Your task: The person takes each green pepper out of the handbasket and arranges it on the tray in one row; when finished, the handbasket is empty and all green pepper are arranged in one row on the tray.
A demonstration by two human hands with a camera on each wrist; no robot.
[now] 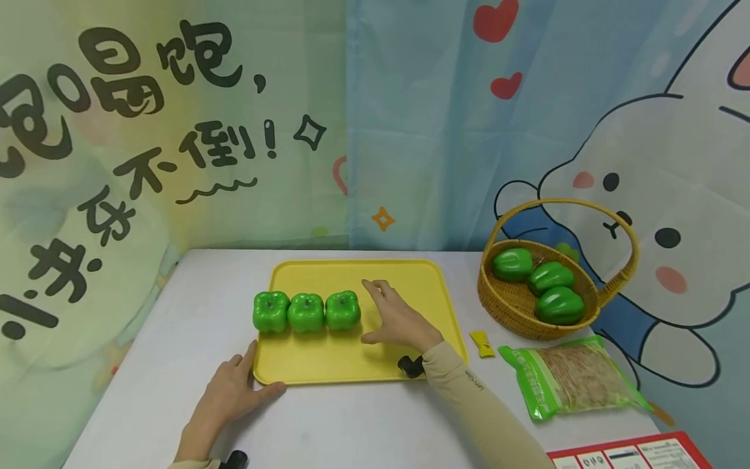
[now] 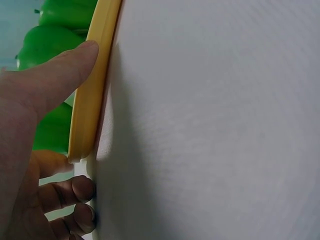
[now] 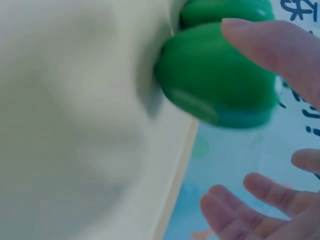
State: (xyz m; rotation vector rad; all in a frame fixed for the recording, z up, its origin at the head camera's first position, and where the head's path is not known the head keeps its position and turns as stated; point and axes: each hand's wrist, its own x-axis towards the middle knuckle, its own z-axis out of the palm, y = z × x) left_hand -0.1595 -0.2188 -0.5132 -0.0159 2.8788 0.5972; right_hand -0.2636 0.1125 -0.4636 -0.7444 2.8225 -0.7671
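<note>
Three green bell peppers stand side by side in a row on the left part of a yellow tray. My left hand is at the tray's front left corner, thumb along the front edge and index finger by the left side. In the left wrist view its thumb touches the tray's rim. To the right of the row, my right hand hovers over the tray, fingers and thumb spread and holding nothing. The right wrist view shows the nearest bell pepper close to that thumb.
A wicker basket with a tall handle holds several green peppers at the back right. Before it lie a small yellow packet and a green-edged clear bag of brownish food. A red-bordered printed sheet lies at the front right.
</note>
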